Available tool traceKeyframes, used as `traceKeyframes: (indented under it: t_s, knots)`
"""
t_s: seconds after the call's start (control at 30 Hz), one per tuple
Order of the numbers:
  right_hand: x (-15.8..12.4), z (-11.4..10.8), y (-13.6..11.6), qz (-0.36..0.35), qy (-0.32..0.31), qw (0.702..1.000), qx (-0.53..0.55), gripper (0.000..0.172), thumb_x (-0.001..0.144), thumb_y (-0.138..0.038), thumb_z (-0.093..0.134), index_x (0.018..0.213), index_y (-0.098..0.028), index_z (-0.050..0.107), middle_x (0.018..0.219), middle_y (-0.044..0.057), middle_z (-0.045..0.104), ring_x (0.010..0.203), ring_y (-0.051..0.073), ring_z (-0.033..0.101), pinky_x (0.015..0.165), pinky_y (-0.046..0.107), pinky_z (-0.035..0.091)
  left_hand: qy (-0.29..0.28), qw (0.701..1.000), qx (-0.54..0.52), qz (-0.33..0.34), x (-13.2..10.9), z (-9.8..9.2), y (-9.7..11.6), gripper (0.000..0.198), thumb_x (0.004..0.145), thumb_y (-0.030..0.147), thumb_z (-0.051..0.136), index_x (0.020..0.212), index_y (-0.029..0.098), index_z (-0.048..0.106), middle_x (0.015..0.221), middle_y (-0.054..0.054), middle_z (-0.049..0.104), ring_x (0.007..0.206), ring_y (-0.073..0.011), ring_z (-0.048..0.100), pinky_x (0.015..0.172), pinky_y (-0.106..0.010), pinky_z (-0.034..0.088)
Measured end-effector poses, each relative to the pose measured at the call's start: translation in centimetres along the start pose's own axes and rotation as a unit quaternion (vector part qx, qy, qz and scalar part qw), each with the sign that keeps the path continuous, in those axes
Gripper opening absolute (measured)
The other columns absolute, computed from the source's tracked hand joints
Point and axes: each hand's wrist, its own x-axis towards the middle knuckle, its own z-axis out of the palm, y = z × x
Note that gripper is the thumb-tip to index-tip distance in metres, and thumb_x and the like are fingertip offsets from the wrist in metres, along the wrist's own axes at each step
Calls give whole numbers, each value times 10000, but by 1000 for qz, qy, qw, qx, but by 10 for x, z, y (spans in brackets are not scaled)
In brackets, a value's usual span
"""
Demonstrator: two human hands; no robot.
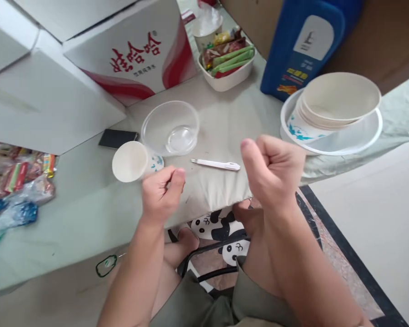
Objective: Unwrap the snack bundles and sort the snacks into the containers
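Observation:
My left hand [163, 193] is closed in a fist over the near edge of the table, thumb pointing up, with nothing showing in it. Just behind it a white paper cup [129, 162] with blue leaf prints lies tipped on its side. A clear plastic bowl [187, 136] stands beyond the cup. To the right, my right hand [274, 170] also makes a fist with the thumb up, and nothing sticks out of it. Between the two hands, a slim white utility knife [216, 164] lies flat on the cloth, touched by neither hand.
Stacked paper cups [341, 100] lean in a white plastic bowl [371, 136] at right, before a blue jug [303, 45]. A snack-filled white container [226, 79], a white carton [132, 50] and a dark phone [117, 138] sit farther back. Bagged snacks [23, 181] lie at left.

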Motion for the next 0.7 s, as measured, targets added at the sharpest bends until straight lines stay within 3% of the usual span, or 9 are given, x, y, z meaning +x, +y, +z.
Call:
traceKeyframes:
  t_s: [0.1,0.2,0.37,0.43,0.5,0.6,0.7]
  knots:
    - [-14,31,-14,30,-122,992,14,483,879,-196,561,587,-230,178,547,-67,152,499,56,148,442,238,158,76,996,-50,1,-21,-39,-17,300,1009,387,590,749,254,659,605,15,617,484,-114,521,423,-310,344]
    - [-31,65,-30,37,-212,977,16,486,869,-212,556,570,-226,173,526,-67,154,486,56,146,435,235,163,156,983,-93,-19,-36,-74,-41,128,954,372,674,875,274,695,725,4,686,529,-128,568,433,-320,352]
    - [-75,130,-50,9,-349,937,17,492,889,-230,572,543,-220,223,475,-76,196,441,51,186,417,225,179,276,945,-103,-139,-54,-118,-95,251,877,347,700,676,220,621,597,12,576,523,-104,496,506,-287,380]
    - [-100,158,-53,-1,-404,915,10,470,911,-240,566,543,-218,274,459,-74,256,427,53,240,417,220,214,322,921,-98,-197,-60,-134,-113,290,853,315,668,595,205,591,688,-18,623,618,-119,555,582,-285,438]
    - [-128,182,-53,-8,-451,893,1,404,928,-235,554,571,-219,366,468,-66,354,425,64,323,423,219,267,358,884,-147,-262,-65,-149,-125,350,877,374,624,578,197,582,917,-66,717,799,-152,652,658,-277,488]
    - [-164,211,-52,-4,-500,866,-16,197,943,-231,550,746,-223,540,552,-52,516,451,91,462,449,223,368,413,818,-256,-306,-72,-174,-132,235,916,382,555,878,208,709,1176,-86,741,1127,-203,681,832,-290,538]
    - [-179,239,-50,-6,-512,858,-38,31,941,-228,559,943,-230,590,697,-15,629,556,128,593,519,246,476,467,750,-327,-335,-80,-200,-137,273,938,377,519,1100,229,682,1362,-94,683,1340,-214,606,1029,-337,513]
